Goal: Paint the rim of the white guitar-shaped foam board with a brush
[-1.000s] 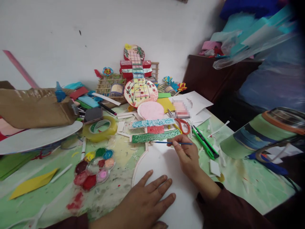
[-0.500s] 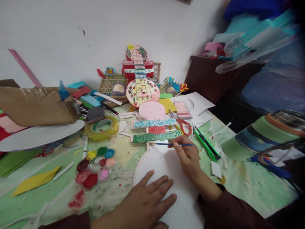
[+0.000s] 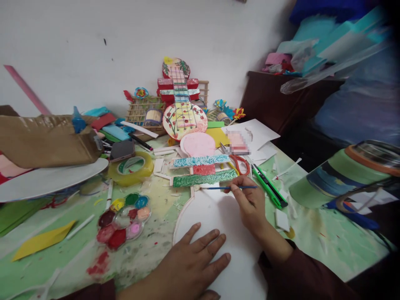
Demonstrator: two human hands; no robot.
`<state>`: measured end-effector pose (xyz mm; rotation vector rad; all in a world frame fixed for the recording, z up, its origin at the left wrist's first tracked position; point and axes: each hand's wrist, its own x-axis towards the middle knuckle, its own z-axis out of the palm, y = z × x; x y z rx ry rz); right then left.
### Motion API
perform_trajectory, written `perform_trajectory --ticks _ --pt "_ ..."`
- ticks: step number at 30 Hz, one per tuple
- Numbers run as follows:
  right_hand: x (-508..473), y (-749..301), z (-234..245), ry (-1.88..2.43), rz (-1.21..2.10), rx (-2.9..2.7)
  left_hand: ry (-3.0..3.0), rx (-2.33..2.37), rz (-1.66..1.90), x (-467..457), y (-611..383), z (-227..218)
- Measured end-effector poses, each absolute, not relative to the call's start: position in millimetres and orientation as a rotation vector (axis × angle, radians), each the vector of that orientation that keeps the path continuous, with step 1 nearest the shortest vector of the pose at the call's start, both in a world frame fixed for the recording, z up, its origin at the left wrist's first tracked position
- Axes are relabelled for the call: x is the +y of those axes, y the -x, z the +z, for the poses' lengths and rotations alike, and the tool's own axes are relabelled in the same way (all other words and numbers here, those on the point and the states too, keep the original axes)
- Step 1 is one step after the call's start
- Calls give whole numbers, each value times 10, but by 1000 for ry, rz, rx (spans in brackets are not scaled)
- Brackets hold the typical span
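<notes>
My right hand [image 3: 248,204] pinches a thin blue paintbrush [image 3: 229,188], held level with its tip pointing left, just below a green painted strip [image 3: 203,179]. My left hand [image 3: 190,266] lies flat with fingers spread on a large white round foam piece [image 3: 218,233], pressing it to the table. Above the green strip lie a red painted block [image 3: 204,169] and a blue-green painted strip [image 3: 200,161]. A flower-shaped paint palette [image 3: 124,220] with several colours sits to the left of the white piece.
A yellow tape roll [image 3: 131,168], a phone [image 3: 122,150], orange-handled scissors [image 3: 240,163] and a green utility knife [image 3: 269,190] lie about. A painted model guitar [image 3: 181,104] leans on the wall. A brown cardboard piece [image 3: 46,139] sits left; a green jar [image 3: 350,175] right.
The brush has slid a little to the right in my right hand. My left hand has stayed flat on the white piece.
</notes>
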<state>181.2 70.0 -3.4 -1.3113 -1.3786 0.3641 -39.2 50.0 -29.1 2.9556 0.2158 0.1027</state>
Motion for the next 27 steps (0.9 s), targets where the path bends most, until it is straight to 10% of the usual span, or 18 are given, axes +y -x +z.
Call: perform_trajectory --ticks 27 --pt "669 -1813 7 1285 371 -1463 -2954 235 37 489 355 -211"
